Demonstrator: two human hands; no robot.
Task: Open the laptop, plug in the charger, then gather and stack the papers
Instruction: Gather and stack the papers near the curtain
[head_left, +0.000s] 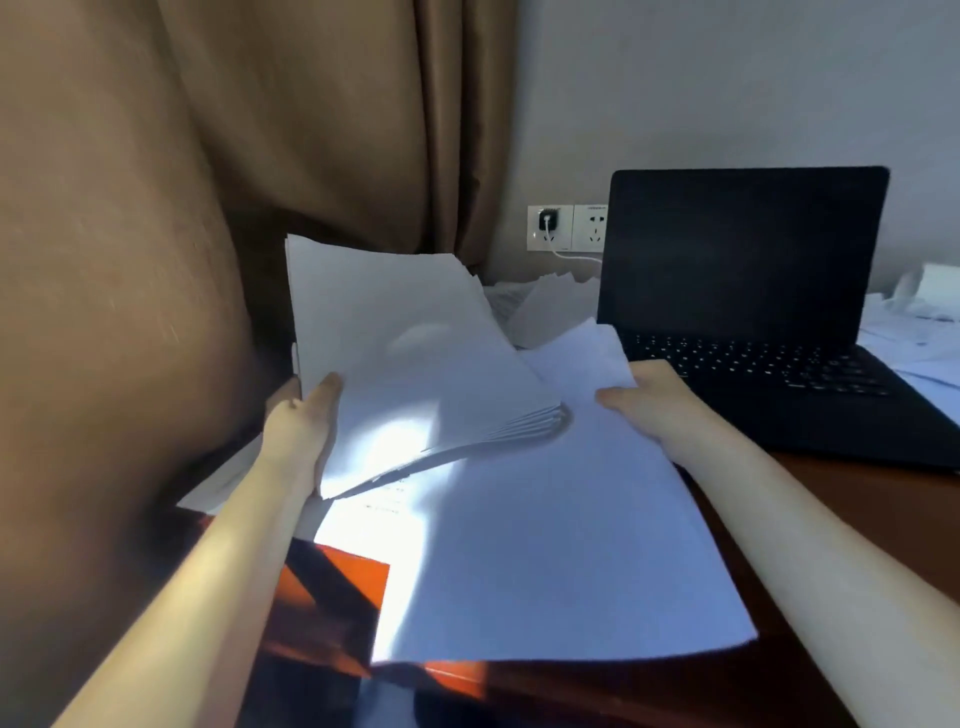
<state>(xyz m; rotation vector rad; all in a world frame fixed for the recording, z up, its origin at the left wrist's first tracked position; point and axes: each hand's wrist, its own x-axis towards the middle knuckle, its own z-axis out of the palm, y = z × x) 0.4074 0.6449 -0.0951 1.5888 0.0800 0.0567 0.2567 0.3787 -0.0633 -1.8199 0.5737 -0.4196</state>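
My left hand (301, 421) grips the left edge of a thick stack of white papers (410, 364), thumb on top, and the stack is tilted up off the desk. Beside it my right hand (654, 400) holds the far right edge of a large white sheet (545, 545) that lies under the stack. The black laptop (743, 291) stands open at the right, screen dark. A black charger (548, 221) sits in the wall socket, its white cable (571, 255) running behind the laptop. More loose papers (545, 306) lie behind the stack.
A brown curtain (208, 208) hangs at the left, close to my left arm. The wooden desk (852, 488) shows at the right front. Further white papers (914, 332) are scattered right of the laptop. An orange and dark cover (337, 608) lies under the sheets near the front.
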